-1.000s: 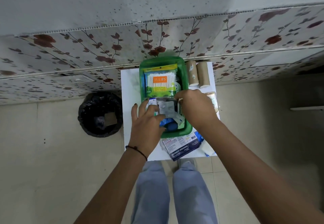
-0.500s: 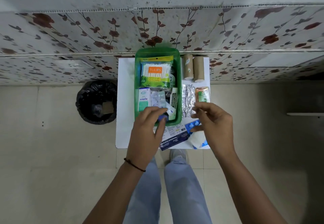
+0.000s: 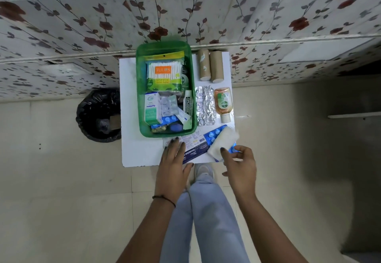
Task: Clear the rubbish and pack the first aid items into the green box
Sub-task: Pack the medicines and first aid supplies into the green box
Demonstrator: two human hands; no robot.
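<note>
Green box (image 3: 142, 89) sits partly packed: cotton buds (image 3: 164, 73), cartons and pill strips inside. I see cardboard tubes (image 3: 210, 66), foil strip (image 3: 205, 106) and antiseptic bottle (image 3: 223, 103) right of the box, unpacked. Nearside of it, left hand (image 3: 173, 159) lies flat on the dressings packet (image 3: 193, 151); right hand (image 3: 240, 161) pinches gauze (image 3: 221, 143).

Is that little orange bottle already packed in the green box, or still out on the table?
Still out. The orange bottle lies on its side on the white table, to the right of the green box, beside a foil strip.
</note>
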